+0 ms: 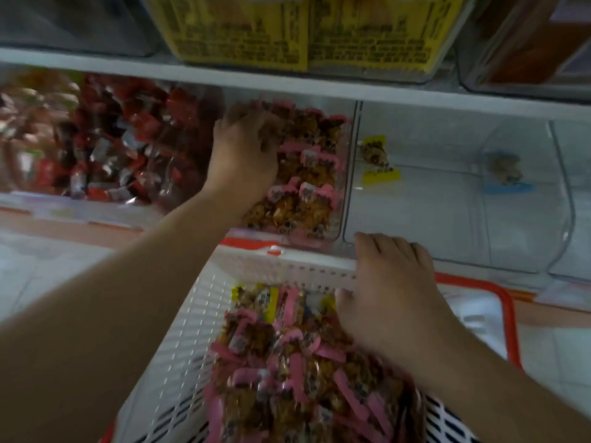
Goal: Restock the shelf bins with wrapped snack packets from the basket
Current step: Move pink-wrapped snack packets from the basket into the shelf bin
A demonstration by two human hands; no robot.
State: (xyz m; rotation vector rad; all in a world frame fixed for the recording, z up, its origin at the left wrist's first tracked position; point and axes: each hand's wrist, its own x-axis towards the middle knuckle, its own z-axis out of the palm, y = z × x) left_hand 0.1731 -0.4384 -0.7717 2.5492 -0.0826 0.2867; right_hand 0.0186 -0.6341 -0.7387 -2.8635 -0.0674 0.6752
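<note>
**Both arms out, hands palm-down**

L arm stretched fwd and up; left hand palm-down, fingers curled downward, possibly pinching something, too blurred to tell. Right hand nearer, w/ fingers curled over an edge, thumb spread left.

White shelf: clear bins side by side.

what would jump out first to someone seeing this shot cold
The pink-edged snack packets heaped in the white basket at the bottom centre draw the eye first, with the right hand resting at the basket's far rim. Just above, the left hand reaches into a clear shelf bin of matching packets. To its right, a near-bare bin holds one yellow-edged packet.
</note>
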